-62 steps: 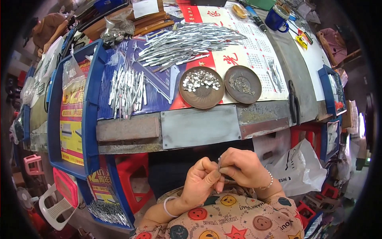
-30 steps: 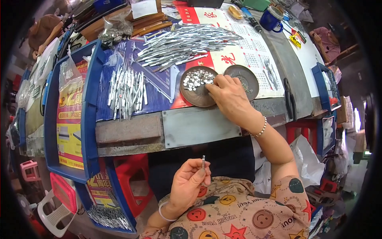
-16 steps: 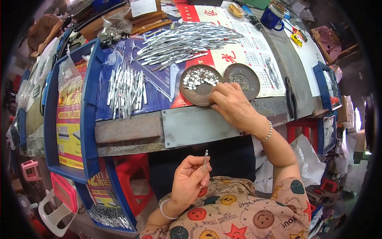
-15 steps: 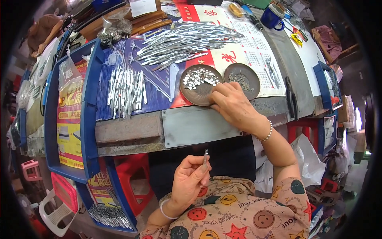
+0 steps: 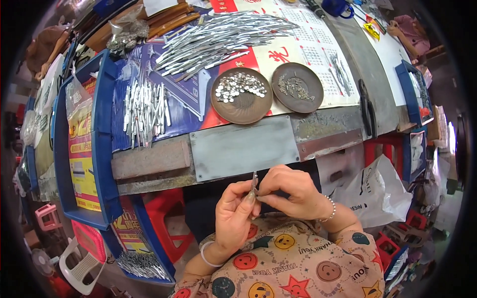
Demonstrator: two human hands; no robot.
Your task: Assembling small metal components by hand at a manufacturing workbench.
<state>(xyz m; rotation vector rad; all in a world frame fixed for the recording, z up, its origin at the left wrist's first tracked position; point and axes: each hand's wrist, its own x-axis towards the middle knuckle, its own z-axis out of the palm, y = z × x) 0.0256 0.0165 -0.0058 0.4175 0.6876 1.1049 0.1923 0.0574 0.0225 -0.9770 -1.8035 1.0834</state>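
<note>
Just in front of my body, my left hand [image 5: 235,212] pinches a slim silver metal piece [image 5: 255,180] that stands upright between thumb and fingers. My right hand [image 5: 292,192] meets it there, thumb and forefinger closed together at the metal piece's side. Whatever those fingertips hold is too small to make out. Beyond the hands, on the bench, a round brown dish [image 5: 243,113] contains many small shiny silver discs. Beside it on the right, a second brown dish [image 5: 310,85] has tiny thin metal bits in it.
A large heap of thin metal strips [image 5: 223,42] lies behind the dishes, a smaller pile [image 5: 145,111] to the left. A grey metal plate [image 5: 243,149] covers the bench's front edge. Black-handled pliers [image 5: 366,109] lie right; a blue tray [image 5: 107,129] stands left.
My right hand has come away from between the two dishes, down and toward my body, and now touches the metal piece in my left hand. The view has shifted slightly.
</note>
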